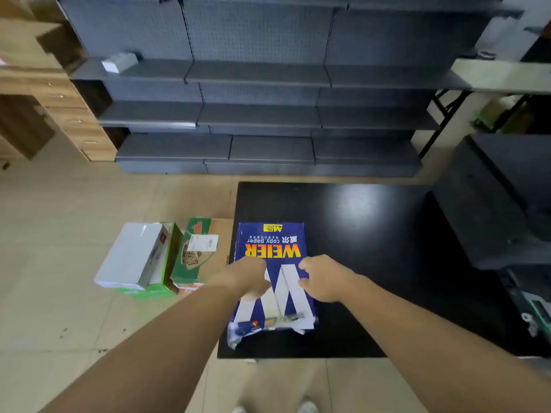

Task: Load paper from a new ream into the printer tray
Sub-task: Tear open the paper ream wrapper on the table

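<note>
We see a black table [372, 234] before grey shelves [259, 76]; ream [272, 263] near its left edge. Left hand [249, 278] and right hand [326, 278] loosely curled over it, grip unclear. Boxes [167, 257] crowd floor left.

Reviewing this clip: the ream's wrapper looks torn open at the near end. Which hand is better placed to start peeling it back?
Probably the left hand. It sits over the left side of the ream, above where the torn wrapper bunches at the near-left corner. The right hand hovers over the right side, better suited to steadying it on the black table.
</note>
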{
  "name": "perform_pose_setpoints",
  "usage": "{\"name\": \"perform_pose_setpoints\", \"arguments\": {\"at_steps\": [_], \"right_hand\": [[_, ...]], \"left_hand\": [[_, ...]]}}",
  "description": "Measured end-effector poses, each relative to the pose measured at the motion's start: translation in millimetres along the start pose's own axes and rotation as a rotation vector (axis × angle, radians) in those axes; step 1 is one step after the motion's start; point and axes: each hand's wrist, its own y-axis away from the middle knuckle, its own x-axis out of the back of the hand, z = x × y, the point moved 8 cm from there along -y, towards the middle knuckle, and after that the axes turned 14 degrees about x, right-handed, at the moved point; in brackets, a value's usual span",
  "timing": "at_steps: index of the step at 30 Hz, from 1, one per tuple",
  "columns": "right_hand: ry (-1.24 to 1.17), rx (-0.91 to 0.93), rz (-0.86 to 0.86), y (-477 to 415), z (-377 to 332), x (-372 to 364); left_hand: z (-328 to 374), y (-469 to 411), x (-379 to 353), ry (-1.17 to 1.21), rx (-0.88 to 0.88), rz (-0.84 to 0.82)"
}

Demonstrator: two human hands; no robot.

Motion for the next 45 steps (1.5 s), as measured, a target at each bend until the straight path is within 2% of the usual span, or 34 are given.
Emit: {"name": "perform_pose_setpoints", "arguments": {"at_steps": [5,12,16,22,34,41,45], "right_hand": [[-0.014,-0.020,-0.139,2,12,-70],[-0.057,0.003,-0.063,1,21,-117],[-0.086,-0.013,0.020,-12,25,-124],[0.011,0.032,0.101,-37,19,-127],[-0.071,-0.010,0.263,-57,35,-149],[-0.116,-0.060,0.286,-62,39,-155],[-0.044,-0.081,0.272,-69,40,-155]], "left_hand": [[-19,-10,-66,-0.037,0.046,-0.142],[-32,-12,-112,0.035,0.050,-0.175],[-33,-23,-120,0.128,0.051,-0.132],[-36,-48,-135,0.280,0.065,-0.088],[-24,-64,-144,0.181,0.014,0.103],[-22,-63,-147,0.218,0.012,0.123],[-23,-63,-145,0.287,0.021,0.113]]}}
